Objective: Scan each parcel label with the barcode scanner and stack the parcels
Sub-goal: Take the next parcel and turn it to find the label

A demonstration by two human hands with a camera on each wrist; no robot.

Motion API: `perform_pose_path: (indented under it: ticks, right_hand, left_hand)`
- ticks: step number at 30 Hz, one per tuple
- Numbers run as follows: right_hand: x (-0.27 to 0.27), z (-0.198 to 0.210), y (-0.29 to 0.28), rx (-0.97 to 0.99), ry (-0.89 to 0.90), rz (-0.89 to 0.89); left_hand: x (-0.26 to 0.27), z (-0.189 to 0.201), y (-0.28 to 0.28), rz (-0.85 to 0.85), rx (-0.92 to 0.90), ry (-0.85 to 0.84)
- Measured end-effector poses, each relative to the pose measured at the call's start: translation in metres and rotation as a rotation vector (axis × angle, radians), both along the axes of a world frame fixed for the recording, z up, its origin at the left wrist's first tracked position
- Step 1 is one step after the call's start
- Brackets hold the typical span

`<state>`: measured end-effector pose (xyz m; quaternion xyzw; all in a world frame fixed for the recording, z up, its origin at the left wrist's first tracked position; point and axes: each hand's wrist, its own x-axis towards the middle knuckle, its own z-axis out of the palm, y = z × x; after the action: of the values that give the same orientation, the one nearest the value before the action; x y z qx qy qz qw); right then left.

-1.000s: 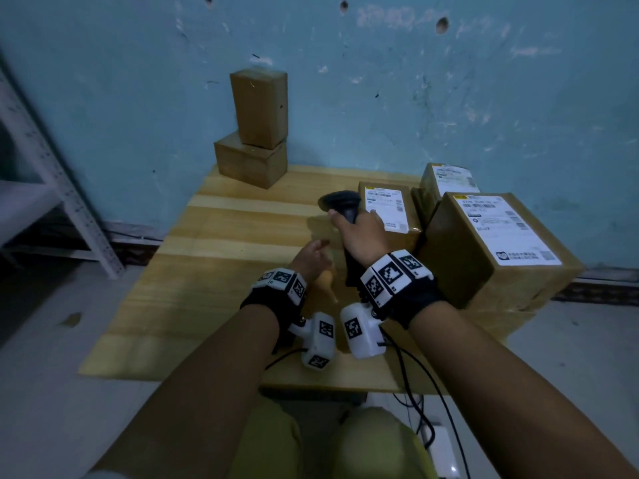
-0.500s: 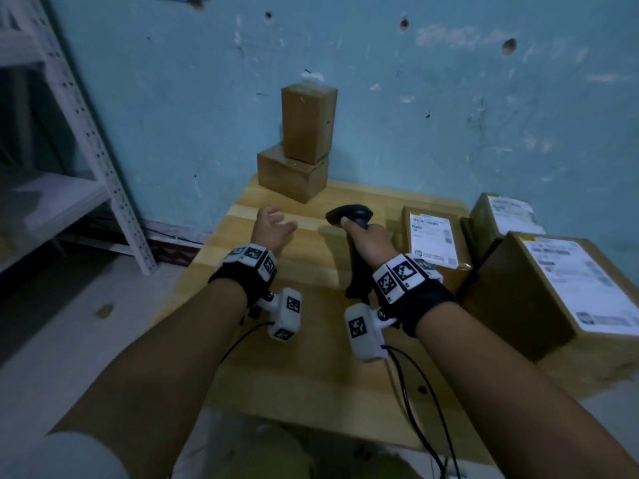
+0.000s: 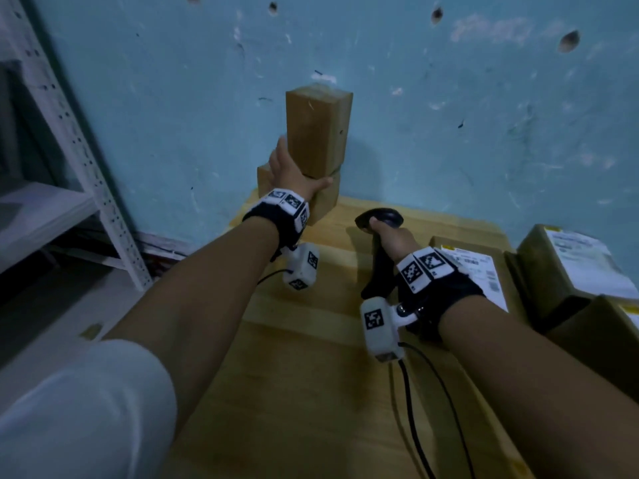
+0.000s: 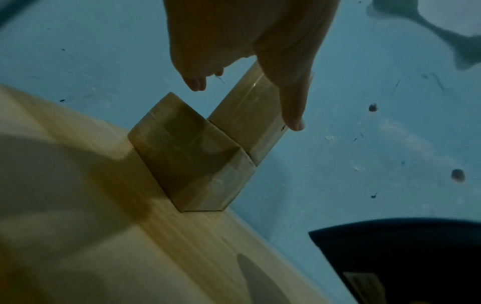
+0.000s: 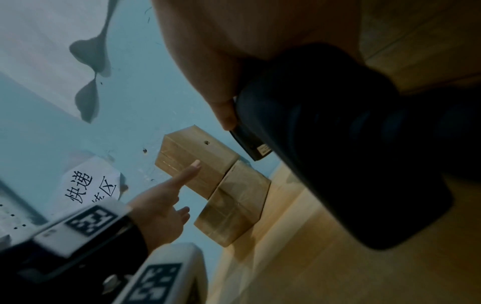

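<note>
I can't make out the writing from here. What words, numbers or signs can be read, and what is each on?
"快递", then a second line partly hidden, ending in "区": white paper sign on the blue wall.
Shipping labels on the parcels, flat one and right one: print too small and blurred.
Sticker on the scanner: unreadable.
Wristbands: square black-and-white code patterns, no words.

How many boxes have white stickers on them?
3 for sure. One labelled parcel lies flat beside the right hand; another sits further right; a third shows only its label's edge at the frame edge. More may be hidden.
</note>
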<state>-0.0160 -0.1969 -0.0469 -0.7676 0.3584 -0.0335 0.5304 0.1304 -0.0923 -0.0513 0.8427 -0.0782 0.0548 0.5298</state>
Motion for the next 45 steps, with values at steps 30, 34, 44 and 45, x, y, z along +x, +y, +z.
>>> perform_pose_path:
  ticks: [30, 34, 44, 45]
  right_hand:
    - [-0.008, -0.003, 0.007, 0.156, -0.04, -0.079]
    - [-0.044, 0.018, 0.023, 0.259, -0.179, -0.084]
    - [-0.118, 0.041, 0.064, 0.367, -0.311, 0.055]
    - [-0.125, 0.04, 0.067, 0.369, -0.32, 0.052]
  left_hand:
    - [-0.052, 0.009, 0.023, 0.058, -0.717, 0.171]
    - [-0.095, 0.011, 0.061, -0.079, -0.785, 0.261]
    - [-0.195, 0.015, 0.123, -0.324, -0.871, 0.393]
    - [-0.201, 0.013, 0.128, -0.328, -0.877, 0.397]
